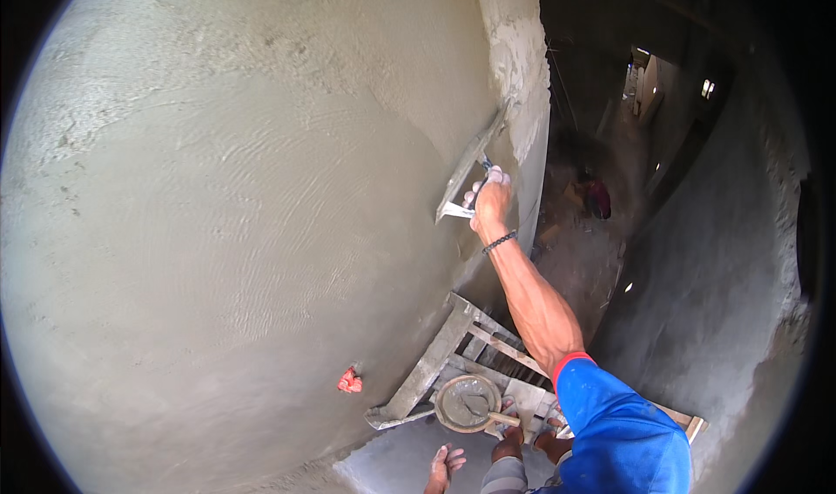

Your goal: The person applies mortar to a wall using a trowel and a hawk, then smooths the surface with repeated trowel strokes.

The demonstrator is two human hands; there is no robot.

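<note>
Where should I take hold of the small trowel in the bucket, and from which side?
Grip the trowel by its wooden handle, probably best from above at the picture's right: the handle juts out past the rim of the bucket there, while the blade lies in the grey mix. The left hand looks free.

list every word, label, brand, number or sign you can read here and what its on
None can be read: no lettering shows on the grey wall, the blue sleeve or the round bucket.
Any marking on the trowel in the right hand is too small to make out.
</note>
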